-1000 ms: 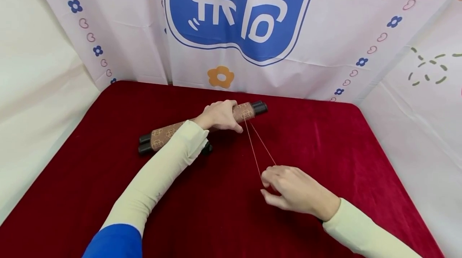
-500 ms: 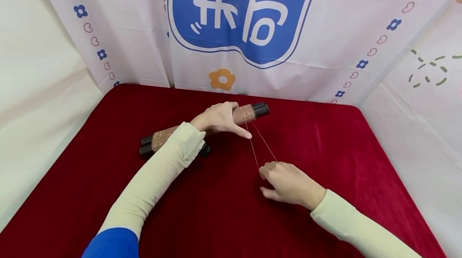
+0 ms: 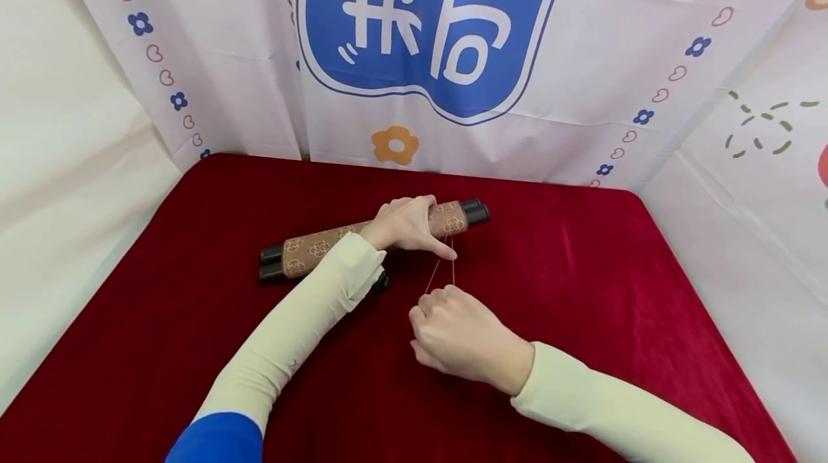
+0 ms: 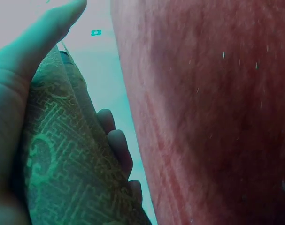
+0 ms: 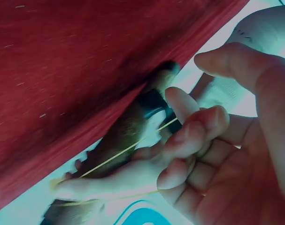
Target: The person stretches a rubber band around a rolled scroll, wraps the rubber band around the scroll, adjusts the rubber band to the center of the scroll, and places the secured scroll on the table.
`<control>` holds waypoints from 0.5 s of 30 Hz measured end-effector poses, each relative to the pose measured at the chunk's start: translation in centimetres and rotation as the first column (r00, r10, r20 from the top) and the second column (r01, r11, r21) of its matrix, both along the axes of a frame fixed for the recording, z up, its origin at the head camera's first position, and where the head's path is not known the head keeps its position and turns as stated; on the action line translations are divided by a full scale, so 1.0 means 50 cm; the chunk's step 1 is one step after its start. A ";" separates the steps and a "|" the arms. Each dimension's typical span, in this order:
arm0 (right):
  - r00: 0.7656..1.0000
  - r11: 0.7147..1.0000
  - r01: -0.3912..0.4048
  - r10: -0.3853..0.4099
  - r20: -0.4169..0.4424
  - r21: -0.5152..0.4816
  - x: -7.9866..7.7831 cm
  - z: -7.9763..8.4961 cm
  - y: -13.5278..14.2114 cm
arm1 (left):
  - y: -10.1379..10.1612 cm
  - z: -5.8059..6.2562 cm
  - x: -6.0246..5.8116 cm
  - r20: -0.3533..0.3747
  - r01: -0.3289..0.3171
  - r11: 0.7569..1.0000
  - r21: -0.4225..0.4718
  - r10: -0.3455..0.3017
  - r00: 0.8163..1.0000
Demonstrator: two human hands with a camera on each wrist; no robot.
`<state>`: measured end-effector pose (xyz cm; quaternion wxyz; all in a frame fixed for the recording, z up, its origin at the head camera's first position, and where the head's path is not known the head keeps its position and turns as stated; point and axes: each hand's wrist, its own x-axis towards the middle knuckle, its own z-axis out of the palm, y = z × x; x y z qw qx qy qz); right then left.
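Observation:
A rolled scroll (image 3: 317,247), brown with a gold pattern and black rod ends, lies slantwise over the red cloth. My left hand (image 3: 404,224) grips it right of its middle; in the left wrist view the fingers curl round the patterned roll (image 4: 62,140). A thin rubber band (image 3: 453,269) runs from near the scroll's right end to my right hand (image 3: 459,337), stretched in two strands past the left thumb. In the right wrist view, curled fingers hold the yellowish band (image 5: 115,156), while the right thumb stands apart. Whether the band touches the left thumb I cannot tell.
A red velvet cloth (image 3: 550,283) covers the table. Behind it hangs a white printed curtain (image 3: 569,89) with a blue badge, and pale cloth walls (image 3: 71,161) stand at both sides. A dark wrist camera (image 3: 380,283) shows beneath the left cuff.
My right hand has moved left and turned, so the band's strands now run closer together and shorter. My left thumb has stretched out towards the band, and the scroll has shifted slightly right and nearer.

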<state>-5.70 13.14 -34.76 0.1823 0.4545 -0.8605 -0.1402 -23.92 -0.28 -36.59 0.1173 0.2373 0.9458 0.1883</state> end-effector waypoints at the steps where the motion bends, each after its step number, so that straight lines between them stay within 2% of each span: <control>1: 1.000 1.000 -0.003 0.004 -0.009 0.013 0.002 0.002 -0.009 | 0.002 -0.003 0.002 -0.007 0.003 1.000 -0.003 -0.003 1.000; 7: 1.000 0.998 0.015 -0.015 -0.015 0.060 0.009 -0.002 -0.027 | 0.003 -0.013 0.010 -0.081 0.009 1.000 0.012 -0.008 0.997; 11: 0.996 0.994 0.080 -0.082 0.019 0.072 0.006 -0.014 0.002 | -0.001 -0.013 0.012 -0.140 0.041 0.998 0.057 -0.033 0.990; 15: 0.992 0.991 0.119 -0.120 0.025 0.054 -0.003 -0.029 0.043 | -0.009 -0.008 0.013 -0.149 0.044 0.996 0.083 -0.031 0.988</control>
